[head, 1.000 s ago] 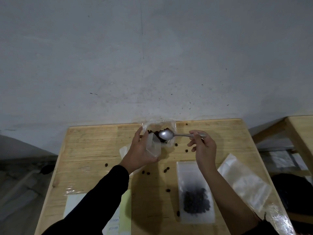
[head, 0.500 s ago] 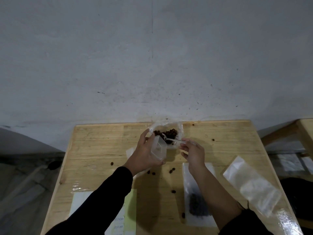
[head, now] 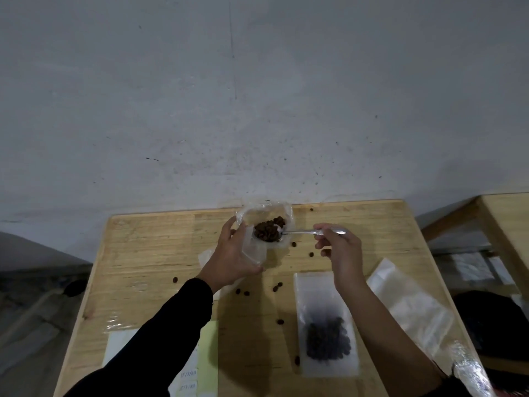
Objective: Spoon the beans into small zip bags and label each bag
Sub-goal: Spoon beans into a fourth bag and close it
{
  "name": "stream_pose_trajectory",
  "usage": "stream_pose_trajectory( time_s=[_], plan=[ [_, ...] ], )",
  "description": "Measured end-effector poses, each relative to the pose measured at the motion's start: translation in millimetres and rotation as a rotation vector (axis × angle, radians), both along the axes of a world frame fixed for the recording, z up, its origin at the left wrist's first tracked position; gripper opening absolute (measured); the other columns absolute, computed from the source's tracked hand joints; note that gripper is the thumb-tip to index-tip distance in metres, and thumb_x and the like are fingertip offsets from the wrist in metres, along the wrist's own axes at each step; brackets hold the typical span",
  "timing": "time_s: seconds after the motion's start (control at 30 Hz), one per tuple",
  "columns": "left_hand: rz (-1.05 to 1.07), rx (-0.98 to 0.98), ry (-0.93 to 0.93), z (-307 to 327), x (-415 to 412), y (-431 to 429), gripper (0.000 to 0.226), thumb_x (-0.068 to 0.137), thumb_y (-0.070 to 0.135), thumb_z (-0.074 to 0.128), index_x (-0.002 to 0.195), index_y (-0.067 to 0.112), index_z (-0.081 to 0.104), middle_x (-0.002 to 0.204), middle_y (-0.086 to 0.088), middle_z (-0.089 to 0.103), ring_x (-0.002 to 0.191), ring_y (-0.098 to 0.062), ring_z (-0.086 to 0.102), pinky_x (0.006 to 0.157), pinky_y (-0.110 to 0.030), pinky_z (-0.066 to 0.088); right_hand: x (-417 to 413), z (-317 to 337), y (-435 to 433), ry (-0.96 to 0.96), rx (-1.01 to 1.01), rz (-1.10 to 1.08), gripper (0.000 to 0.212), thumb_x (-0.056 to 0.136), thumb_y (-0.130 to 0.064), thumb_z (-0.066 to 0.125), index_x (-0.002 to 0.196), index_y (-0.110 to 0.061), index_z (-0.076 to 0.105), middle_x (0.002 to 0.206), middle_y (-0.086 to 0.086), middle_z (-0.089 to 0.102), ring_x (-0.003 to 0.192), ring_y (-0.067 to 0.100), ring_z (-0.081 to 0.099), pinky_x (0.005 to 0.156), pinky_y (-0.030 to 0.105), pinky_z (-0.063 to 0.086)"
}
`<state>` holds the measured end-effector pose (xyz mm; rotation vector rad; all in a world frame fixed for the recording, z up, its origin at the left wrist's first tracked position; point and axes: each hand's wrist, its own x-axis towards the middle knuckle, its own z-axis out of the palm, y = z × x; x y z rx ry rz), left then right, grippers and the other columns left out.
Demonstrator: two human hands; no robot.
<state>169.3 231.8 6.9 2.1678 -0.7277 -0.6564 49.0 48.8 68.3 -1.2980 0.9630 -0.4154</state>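
Observation:
My left hand (head: 232, 257) holds a small clear zip bag (head: 253, 249) upright beside a clear plastic bag of brown beans (head: 267, 229) at the table's far edge. My right hand (head: 339, 249) grips a metal spoon (head: 312, 232) by its handle; the bowl is dipped into the beans. A filled zip bag (head: 326, 325) of dark beans lies flat at the near right, partly under my right forearm. Several loose beans (head: 277, 287) are scattered on the wooden table (head: 148, 253).
Empty clear zip bags (head: 409, 302) lie at the right of the table. Label sheets (head: 194, 371) sit at the near left under my left sleeve. A grey wall rises behind the table. A second wooden table (head: 506, 216) stands at the right.
The spoon was held level over the bean bag, then tipped down into it; now its bowl rests in the beans. My left hand keeps hold of the small bag.

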Motion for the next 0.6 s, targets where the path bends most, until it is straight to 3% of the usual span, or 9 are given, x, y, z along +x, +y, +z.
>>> stream_pose_trajectory(
  time_s=[0.13, 0.23, 0.37, 0.5, 0.6],
  plan=[
    [-0.009, -0.011, 0.015, 1, -1, -1, 0.106, 0.068, 0.033, 0.082, 0.149, 0.011, 0.018, 0.153, 0.011, -0.007, 0.13, -0.009, 0.028, 0.094, -0.031, 0.05, 1, 2, 16, -0.013, -0.261, 0.22, 0.019, 0.092, -0.009, 0.055, 0.083, -0.017, 0.07, 0.064, 0.001, 0.061, 0.054, 0.006, 0.054, 0.049, 0.018, 0.043],
    [-0.009, -0.031, 0.018, 3, -1, 0, 0.102, 0.067, 0.03, 0.083, 0.148, 0.014, 0.023, 0.153, 0.009, -0.004, 0.117, -0.007, 0.04, 0.09, -0.029, 0.052, 2, 1, 14, -0.081, -0.241, 0.116, 0.019, 0.092, -0.008, 0.054, 0.083, -0.015, 0.07, 0.064, 0.001, 0.061, 0.055, 0.01, 0.054, 0.047, 0.018, 0.041],
    [-0.001, -0.06, 0.025, 3, -2, 4, 0.104, 0.066, 0.032, 0.084, 0.148, 0.017, 0.022, 0.152, 0.014, -0.003, 0.132, -0.008, 0.023, 0.104, -0.026, 0.039, 4, -12, 2, -0.068, -0.183, -0.073, 0.018, 0.092, -0.008, 0.052, 0.087, -0.01, 0.07, 0.073, 0.005, 0.063, 0.056, 0.009, 0.054, 0.046, 0.018, 0.041],
    [-0.033, -0.121, 0.041, 1, -5, 8, 0.104, 0.067, 0.034, 0.084, 0.146, 0.028, 0.017, 0.15, 0.021, -0.003, 0.131, -0.002, 0.022, 0.103, -0.019, 0.039, 13, -31, 6, 0.056, -0.352, 0.016, 0.017, 0.094, -0.016, 0.053, 0.098, -0.011, 0.069, 0.085, 0.003, 0.063, 0.06, 0.004, 0.058, 0.06, 0.019, 0.046],
    [-0.07, -0.137, 0.036, 1, -8, 10, 0.099, 0.068, 0.032, 0.083, 0.139, 0.039, 0.014, 0.148, 0.025, -0.004, 0.13, 0.0, 0.023, 0.096, -0.011, 0.042, 19, -43, 19, 0.075, -0.442, 0.097, 0.017, 0.094, -0.015, 0.053, 0.099, -0.012, 0.069, 0.092, 0.003, 0.06, 0.067, 0.018, 0.061, 0.066, 0.02, 0.049]
  ],
)
